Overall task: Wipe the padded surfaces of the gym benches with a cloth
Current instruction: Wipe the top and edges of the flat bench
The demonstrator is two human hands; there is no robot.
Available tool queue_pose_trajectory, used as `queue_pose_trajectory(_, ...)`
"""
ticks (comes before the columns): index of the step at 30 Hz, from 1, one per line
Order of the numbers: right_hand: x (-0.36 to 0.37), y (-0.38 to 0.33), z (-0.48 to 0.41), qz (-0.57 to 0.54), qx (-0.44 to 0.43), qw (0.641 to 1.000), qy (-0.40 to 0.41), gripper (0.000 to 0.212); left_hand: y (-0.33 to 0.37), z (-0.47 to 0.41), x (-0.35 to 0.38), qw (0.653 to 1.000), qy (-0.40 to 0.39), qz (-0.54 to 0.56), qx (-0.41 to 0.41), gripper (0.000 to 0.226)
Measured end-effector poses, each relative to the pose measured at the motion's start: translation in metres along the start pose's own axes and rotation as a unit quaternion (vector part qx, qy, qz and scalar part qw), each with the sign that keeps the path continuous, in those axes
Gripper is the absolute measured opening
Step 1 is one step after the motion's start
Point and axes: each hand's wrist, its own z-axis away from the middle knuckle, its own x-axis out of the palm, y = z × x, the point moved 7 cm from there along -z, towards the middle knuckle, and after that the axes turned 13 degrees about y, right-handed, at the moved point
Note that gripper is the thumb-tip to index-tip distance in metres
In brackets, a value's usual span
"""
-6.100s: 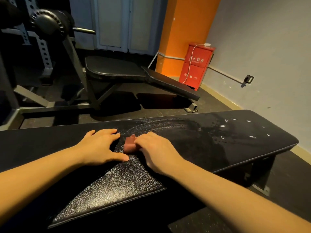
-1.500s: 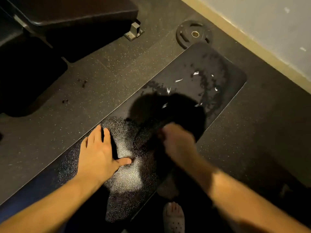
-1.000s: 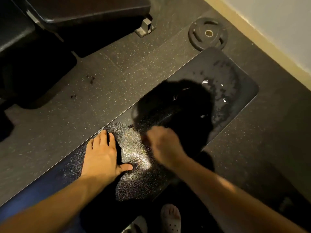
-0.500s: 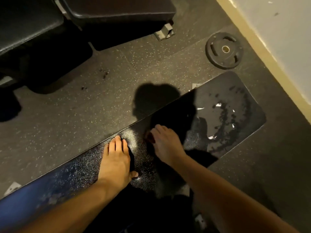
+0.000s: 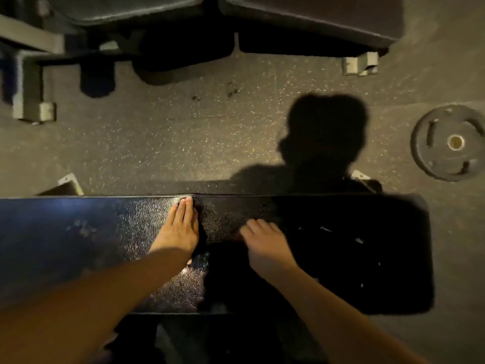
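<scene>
- Floor: speckled rubber, fills the upper half.
- Bench: black padded top runs left to right across the lower half. Glare on the middle, right end in deep shadow.
- Second bench: along the top edge, well apart from this one. Probably next in line.
- Weight plate: flat on the floor, just beyond the bench's right end.
- Left hand: flat on the pad, fingers straight and together, tips at the far edge. Looks like a brace.
- Right hand: on the pad just right of the left, knuckles up, fingers bent. Too dark to tell whether it's clamped on anything.
- Cloth: not visible; if it's here, it's under the right hand.
- Pale specks: scattered on the shadowed right end, likely the unwiped part.
- Doing it well, my read: overlapping strokes toward the right end, even pressure, run over the edges too.
</scene>
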Motion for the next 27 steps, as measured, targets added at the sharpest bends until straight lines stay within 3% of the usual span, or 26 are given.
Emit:
queue_pose_trajectory(3, -0.024, 0.059, 0.006, 0.024, 0.054, 0.997, -0.039, 0.033, 0.003, -0.001, 0.009, 1.0, 0.012, -0.007, 0.014, 0.073)
queue_pose_trajectory(5, -0.03, 0.063, -0.028, 0.04, 0.067, 0.997, 0.003, 0.034, 0.002, 0.001, 0.01, 0.999, 0.032, -0.001, 0.027, 0.089)
queue_pose_trajectory(8, -0.02, 0.022, -0.081, 0.007, 0.053, 0.991, 0.125, 0.016, 0.0, 0.002, 0.011, 0.998, 0.053, -0.003, 0.038, 0.12)
queue_pose_trajectory(10, -0.004, -0.004, -0.081, -0.01, 0.025, 0.99, 0.137, 0.011, -0.003, 0.006, 0.013, 0.999, 0.037, 0.004, 0.03, 0.128)
queue_pose_trajectory(14, 0.028, -0.02, 0.024, 0.012, -0.114, 0.989, -0.089, 0.039, -0.007, 0.012, 0.01, 0.998, 0.044, 0.04, 0.016, 0.13)
queue_pose_trajectory(16, 0.02, 0.004, 0.059, 0.024, -0.134, 0.983, -0.124, 0.046, -0.007, 0.014, 0.01, 0.997, 0.066, 0.036, 0.009, 0.13)
queue_pose_trajectory(19, 0.013, 0.031, 0.022, 0.092, -0.075, 0.99, -0.077, 0.037, -0.004, 0.022, 0.012, 0.994, 0.096, 0.035, -0.023, 0.121)
queue_pose_trajectory(21, 0.006, 0.013, -0.031, 0.097, -0.041, 0.994, 0.032, 0.031, 0.005, 0.039, 0.018, 0.989, 0.125, 0.059, -0.06, 0.102)
queue_pose_trajectory(23, 0.0, -0.014, -0.079, 0.049, 0.01, 0.992, 0.115, 0.02, 0.013, 0.063, 0.026, 0.97, 0.163, 0.136, -0.121, 0.089)
queue_pose_trajectory(27, 0.044, -0.041, -0.067, -0.018, -0.022, 0.998, 0.059, 0.015, 0.032, 0.11, 0.039, 0.885, 0.243, 0.296, -0.265, 0.109)
